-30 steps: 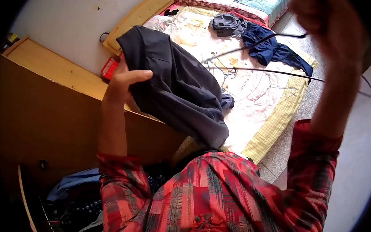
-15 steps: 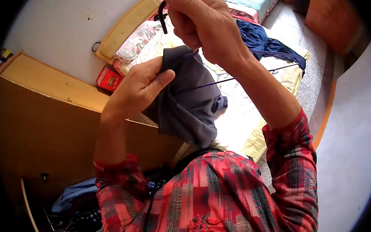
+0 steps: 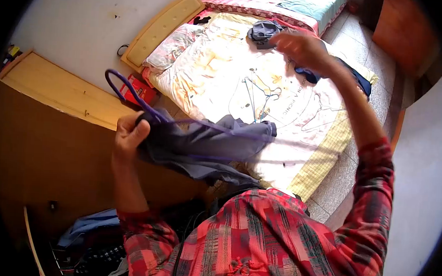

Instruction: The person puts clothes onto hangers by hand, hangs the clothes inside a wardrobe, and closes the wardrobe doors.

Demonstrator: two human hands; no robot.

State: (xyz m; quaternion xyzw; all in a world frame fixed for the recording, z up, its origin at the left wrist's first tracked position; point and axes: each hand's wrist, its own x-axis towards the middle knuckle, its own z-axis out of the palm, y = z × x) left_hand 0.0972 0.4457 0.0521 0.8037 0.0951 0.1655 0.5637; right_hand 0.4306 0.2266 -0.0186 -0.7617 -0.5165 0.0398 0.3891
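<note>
Head view: the left hand (image 3: 130, 135) clamps garment (image 3: 220, 144) and hanger (image 3: 156, 115) before the bed (image 3: 210, 71); the right hand (image 3: 303, 48), blurred above the bed, shows no readable grip. A slackened left pinch could drop both.

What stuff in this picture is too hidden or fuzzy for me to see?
All in the head view:
Right hand: blurred, so I can't tell if it holds anything.
Purple hanger: its far end is smeared by blur.
Dark cloth: folds hide its full shape.
Blue clothes on the bed: partly behind the right forearm.
Far bed: cut off by the top edge.
</note>
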